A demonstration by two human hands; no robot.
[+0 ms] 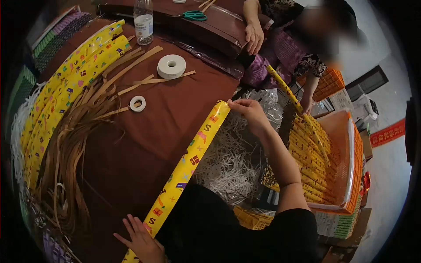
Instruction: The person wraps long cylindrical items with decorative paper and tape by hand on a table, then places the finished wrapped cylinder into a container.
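A long yellow printed paper roll (188, 164) lies slantwise along the near edge of the brown-covered table. At its far end, my right hand (249, 113) pinches the tip between thumb and fingers. My left hand (141, 242) rests over the lower part of the roll with its fingers spread. Left of the roll lies a large bundle of flat brown strips (72, 136), beside more yellow printed paper (83, 65). A small white tape roll (137, 104) and a bigger white tape roll (171, 67) sit on the cloth near loose strips.
A plastic bottle (143, 26) and green-handled scissors (194, 15) stand toward the back. Across the table, another person's hand (308, 104) holds a thin yellow stick above an orange basket (351, 162) packed with yellow rolls. Shredded white paper (230, 164) fills the space below the table edge.
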